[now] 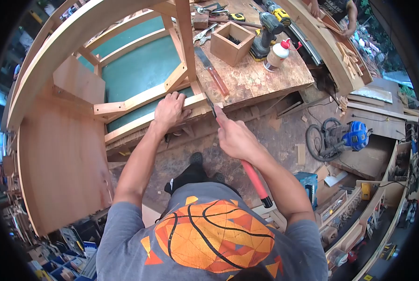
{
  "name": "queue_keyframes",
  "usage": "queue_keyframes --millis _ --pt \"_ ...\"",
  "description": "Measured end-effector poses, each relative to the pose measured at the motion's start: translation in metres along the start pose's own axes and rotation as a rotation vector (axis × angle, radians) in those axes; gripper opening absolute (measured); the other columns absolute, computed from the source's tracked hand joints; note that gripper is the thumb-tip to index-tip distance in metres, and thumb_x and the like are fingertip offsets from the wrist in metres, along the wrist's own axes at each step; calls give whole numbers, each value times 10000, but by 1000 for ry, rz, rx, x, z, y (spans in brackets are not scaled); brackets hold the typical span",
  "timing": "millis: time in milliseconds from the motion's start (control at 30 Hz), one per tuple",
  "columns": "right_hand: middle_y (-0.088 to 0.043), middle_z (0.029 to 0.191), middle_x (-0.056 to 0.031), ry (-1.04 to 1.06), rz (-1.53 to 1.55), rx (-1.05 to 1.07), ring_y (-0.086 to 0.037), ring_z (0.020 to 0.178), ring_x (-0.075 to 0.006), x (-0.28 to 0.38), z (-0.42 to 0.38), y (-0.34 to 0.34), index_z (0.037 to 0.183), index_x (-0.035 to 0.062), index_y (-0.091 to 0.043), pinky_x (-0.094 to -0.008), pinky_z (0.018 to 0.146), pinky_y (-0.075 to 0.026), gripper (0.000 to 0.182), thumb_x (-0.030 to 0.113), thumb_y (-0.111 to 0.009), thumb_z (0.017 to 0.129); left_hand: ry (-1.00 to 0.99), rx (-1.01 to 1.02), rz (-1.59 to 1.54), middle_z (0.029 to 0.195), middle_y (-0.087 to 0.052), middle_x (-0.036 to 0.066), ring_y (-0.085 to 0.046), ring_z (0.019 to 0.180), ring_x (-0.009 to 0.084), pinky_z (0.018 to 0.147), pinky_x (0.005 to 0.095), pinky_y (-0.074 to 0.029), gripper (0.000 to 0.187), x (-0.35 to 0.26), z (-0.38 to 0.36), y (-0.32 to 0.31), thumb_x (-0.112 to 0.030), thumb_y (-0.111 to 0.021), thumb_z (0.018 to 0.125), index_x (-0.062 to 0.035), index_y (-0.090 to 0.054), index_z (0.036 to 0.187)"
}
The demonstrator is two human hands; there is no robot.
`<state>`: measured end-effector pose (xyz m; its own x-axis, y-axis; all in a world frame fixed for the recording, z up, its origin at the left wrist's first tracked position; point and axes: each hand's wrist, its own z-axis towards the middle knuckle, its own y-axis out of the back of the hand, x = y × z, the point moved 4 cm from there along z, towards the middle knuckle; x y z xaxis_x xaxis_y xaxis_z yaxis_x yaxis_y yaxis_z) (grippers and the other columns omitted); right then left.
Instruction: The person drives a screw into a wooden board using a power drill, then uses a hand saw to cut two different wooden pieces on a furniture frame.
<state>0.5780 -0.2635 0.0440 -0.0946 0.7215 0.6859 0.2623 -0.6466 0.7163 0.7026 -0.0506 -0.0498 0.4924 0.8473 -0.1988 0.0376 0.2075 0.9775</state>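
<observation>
Wooden frame (146,99) sits at workbench (284,77) edge; left hand (170,111) rests on its front rail (137,123), grip unclear; right hand (238,138) holds red-handled tool (254,179), tip near rail's end.

The wooden tabletop (254,80) bears a timber frame (137,123) along its near edge, a wooden-handled blade (212,71), an open box (228,50) and, by the right edge, a drill (265,36) and red-capped bottle (275,57).

In my feed, the right hand (240,139) hides part of the red handle (253,179); I cannot identify the working end (210,101). Contents (235,40) of the wooden box (227,52) read indistinct. The upper edge crops the co-worker (335,6) and curved rail (41,69).
</observation>
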Motion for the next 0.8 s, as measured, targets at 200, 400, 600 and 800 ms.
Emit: queue_keyframes --millis 200,400,600,800 --pt "-688 1136 -370 -64 -37 81 -666 1121 -525 2 4 15 1590 -51 -373 -565 1021 -516 660 119 -522 970 35 84 90 1141 -661 197 -669 1119 408 926 524 -573 525 -6 5 -3 -400 -826 838 -56 -577 1145" --pt "-700 1122 -378 72 -46 17 -680 1100 -535 -17 18 9 1597 -34 -382 -593 999 -524 671 131 -537 965 30 162 68 1125 -672 206 -685 1110 421 942 524 -568 588 -6 13 -5 -464 -808 838 -57 -584 1198" --pt "-711 1090 -363 -50 -46 73 -676 1083 -552 -20 5 -5 1633 17 -335 -607 987 -522 687 167 -547 997 27 153 41 1135 -672 200 -681 1123 414 973 522 -554 612 -12 10 2 -468 -797 860 -98 -611 1311" --pt "-696 1123 -365 -45 -21 50 -661 1085 -555 -21 4 -5 1640 21 -314 -595 999 -502 684 148 -544 1009 37 140 62 1155 -665 193 -669 1151 402 973 520 -555 613 -12 11 -1 -452 -794 861 -118 -613 1342"
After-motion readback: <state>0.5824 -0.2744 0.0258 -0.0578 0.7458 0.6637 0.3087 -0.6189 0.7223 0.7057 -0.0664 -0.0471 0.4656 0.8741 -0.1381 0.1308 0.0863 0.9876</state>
